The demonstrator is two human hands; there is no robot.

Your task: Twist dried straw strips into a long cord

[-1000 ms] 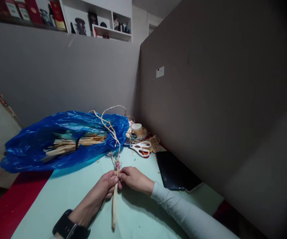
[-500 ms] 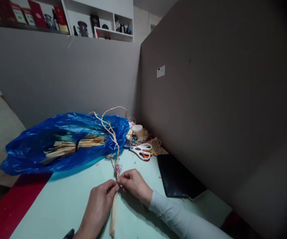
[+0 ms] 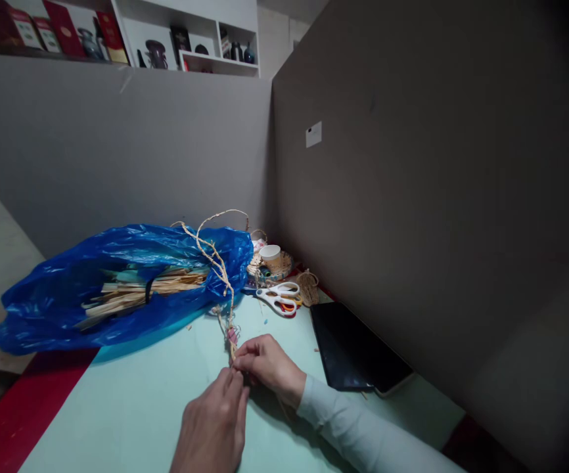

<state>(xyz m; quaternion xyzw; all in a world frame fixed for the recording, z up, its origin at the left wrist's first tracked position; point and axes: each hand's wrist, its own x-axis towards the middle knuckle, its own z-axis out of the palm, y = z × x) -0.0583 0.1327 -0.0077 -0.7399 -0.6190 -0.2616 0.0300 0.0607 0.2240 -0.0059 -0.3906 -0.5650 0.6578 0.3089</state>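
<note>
In the middle of the table a plaited straw cord (image 3: 231, 302) runs from over the blue plastic bag (image 3: 166, 240) down to my fingers. A small pink piece with metal wire, perhaps a clip (image 3: 232, 336), sits on the cord just beyond my hands. My right hand (image 3: 271, 368) pinches the straw right below that piece. Close against it, my left hand (image 3: 213, 417) has its fingers closed on the straw too, its back turned up. The loose lower straw strands are hidden behind my left hand. A tied bundle of straw (image 3: 166, 286) lies in the bag's opening.
White-handled scissors (image 3: 280, 297) lie beyond my right hand, near a paper cup (image 3: 271, 256) and a coil of brown twine (image 3: 308, 288). A black tablet (image 3: 356, 348) rests at the right. Grey partitions (image 3: 166, 144) stand behind and at the right.
My left hand has shifted right and rolled over, now covering the hanging strands that showed before. The right hand keeps its pinch. The view has shifted slightly.
</note>
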